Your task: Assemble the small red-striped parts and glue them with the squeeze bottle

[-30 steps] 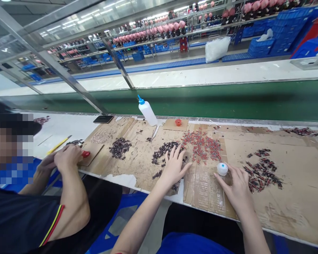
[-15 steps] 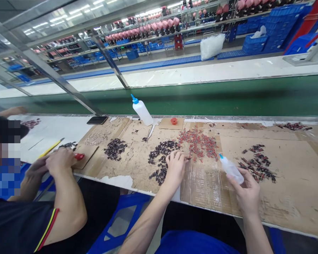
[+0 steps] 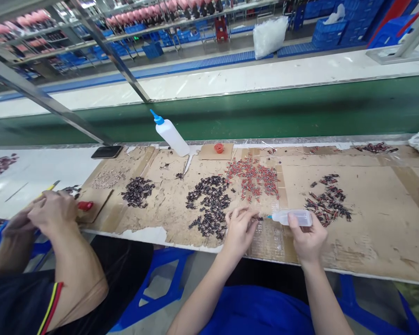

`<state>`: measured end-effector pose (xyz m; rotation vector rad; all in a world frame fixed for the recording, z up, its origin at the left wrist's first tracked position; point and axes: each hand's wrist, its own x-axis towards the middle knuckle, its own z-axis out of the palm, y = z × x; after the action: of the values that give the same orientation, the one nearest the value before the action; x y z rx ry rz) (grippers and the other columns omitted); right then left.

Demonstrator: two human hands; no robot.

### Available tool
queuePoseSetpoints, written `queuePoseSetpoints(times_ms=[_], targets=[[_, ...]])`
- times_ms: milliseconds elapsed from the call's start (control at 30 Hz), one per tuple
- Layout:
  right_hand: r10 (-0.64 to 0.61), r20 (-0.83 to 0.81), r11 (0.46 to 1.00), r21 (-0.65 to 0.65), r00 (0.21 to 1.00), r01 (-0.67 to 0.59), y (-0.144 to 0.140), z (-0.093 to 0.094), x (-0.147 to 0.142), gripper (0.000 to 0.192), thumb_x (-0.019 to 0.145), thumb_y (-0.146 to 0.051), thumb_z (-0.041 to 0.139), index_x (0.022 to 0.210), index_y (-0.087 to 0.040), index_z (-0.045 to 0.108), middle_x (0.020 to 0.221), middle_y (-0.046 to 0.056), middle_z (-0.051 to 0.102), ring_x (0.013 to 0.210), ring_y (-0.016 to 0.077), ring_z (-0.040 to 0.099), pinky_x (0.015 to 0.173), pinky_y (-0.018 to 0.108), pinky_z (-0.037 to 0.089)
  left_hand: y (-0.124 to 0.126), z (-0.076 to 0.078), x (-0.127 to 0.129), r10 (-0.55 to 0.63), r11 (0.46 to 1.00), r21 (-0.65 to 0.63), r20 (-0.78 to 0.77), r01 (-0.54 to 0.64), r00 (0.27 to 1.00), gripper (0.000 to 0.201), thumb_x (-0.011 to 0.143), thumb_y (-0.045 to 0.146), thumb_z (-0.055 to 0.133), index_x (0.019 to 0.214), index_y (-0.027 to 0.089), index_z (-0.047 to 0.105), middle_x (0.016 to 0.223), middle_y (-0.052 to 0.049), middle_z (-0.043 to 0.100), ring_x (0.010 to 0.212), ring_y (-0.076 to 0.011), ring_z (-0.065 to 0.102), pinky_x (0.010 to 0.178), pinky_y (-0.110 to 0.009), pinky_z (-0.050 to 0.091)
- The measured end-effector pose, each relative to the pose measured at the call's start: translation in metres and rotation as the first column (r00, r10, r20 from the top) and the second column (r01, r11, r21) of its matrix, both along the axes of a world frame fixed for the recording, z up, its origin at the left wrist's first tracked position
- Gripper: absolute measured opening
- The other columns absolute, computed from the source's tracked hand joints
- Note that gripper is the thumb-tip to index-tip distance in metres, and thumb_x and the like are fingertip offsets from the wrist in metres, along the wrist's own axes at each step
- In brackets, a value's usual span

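Observation:
My right hand (image 3: 309,237) is closed round a small clear squeeze bottle (image 3: 298,217) with a blue nozzle, held nearly level and pointing left. Between the thumb and fingers of my left hand (image 3: 240,228) is a small dark part (image 3: 259,218), too small to make out fully. The nozzle tip is right at this part; whether they touch I cannot tell. Beyond my left hand lies a pile of black small parts (image 3: 209,204). Red-and-black small pieces (image 3: 254,177) are spread behind both hands. To the right of the bottle is a heap of joined-looking dark and red pieces (image 3: 328,200).
Cardboard (image 3: 384,218) covers the table. A large white bottle (image 3: 172,137) leans at the back, near a red cap (image 3: 219,148) and a phone (image 3: 106,152). At left a co-worker's hands (image 3: 52,211) work beside a red object (image 3: 85,205). A green-sided conveyor (image 3: 265,111) runs behind.
My right hand has tipped the small bottle level and brought its nozzle to the part in my left hand. My left hand has left the black pile's edge. The view has shifted too.

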<state>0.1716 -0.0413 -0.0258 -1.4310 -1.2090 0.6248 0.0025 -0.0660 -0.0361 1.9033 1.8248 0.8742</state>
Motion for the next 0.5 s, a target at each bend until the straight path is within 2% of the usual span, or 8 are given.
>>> queuePoseSetpoints(times_ms=[100,200,333,500], targets=[[0.032,0.186,0.999,0.02,0.982,-0.037,-0.0023,-0.0027,0.0,0.036,0.074,-0.054,0.064,0.065,-0.019,0.06,0.052,0.0,0.059,0.046,0.0132,0.051,0.048,0.025,0.042,0.0007,0.0037,0.0001,0.018,0.999,-0.037,0.03,-0.017,0.999,0.023,0.081,0.013,0.065,0.101,0.025,0.065,0.094,-0.001,0.075,0.109,-0.0218,0.059,0.096,-0.041,0.034],[0.038,0.284,0.997,0.06,0.958,-0.057,-0.0015,-0.001,0.0,0.036,0.076,-0.053,0.061,0.062,-0.02,0.056,0.049,-0.002,0.055,0.043,0.0118,0.046,0.046,0.024,0.039,0.0016,0.0049,0.0008,0.029,0.998,-0.057,0.049,-0.026,0.998,0.023,0.081,0.014,0.064,0.102,0.025,0.065,0.093,-0.001,0.075,0.109,-0.022,0.059,0.097,-0.041,0.034],[0.058,0.347,0.993,0.076,0.936,-0.089,0.0,0.0024,-0.0011,0.035,0.079,-0.05,0.06,0.061,-0.021,0.054,0.048,-0.003,0.051,0.042,0.0109,0.044,0.046,0.023,0.037,0.0017,0.0046,0.0009,0.032,0.997,-0.073,0.067,-0.027,0.997,0.022,0.082,0.014,0.064,0.101,0.024,0.065,0.091,-0.001,0.075,0.111,-0.0216,0.059,0.097,-0.041,0.033],[0.07,0.351,0.993,0.062,0.934,-0.098,-0.0004,0.0001,-0.0016,0.039,0.08,-0.05,0.06,0.056,-0.021,0.047,0.046,-0.004,0.046,0.042,0.0102,0.042,0.045,0.023,0.036,0.0021,0.0065,0.0015,0.043,0.995,-0.091,0.068,-0.037,0.997,0.022,0.08,0.013,0.065,0.099,0.024,0.066,0.09,0.0,0.076,0.111,-0.0218,0.059,0.094,-0.039,0.034]])
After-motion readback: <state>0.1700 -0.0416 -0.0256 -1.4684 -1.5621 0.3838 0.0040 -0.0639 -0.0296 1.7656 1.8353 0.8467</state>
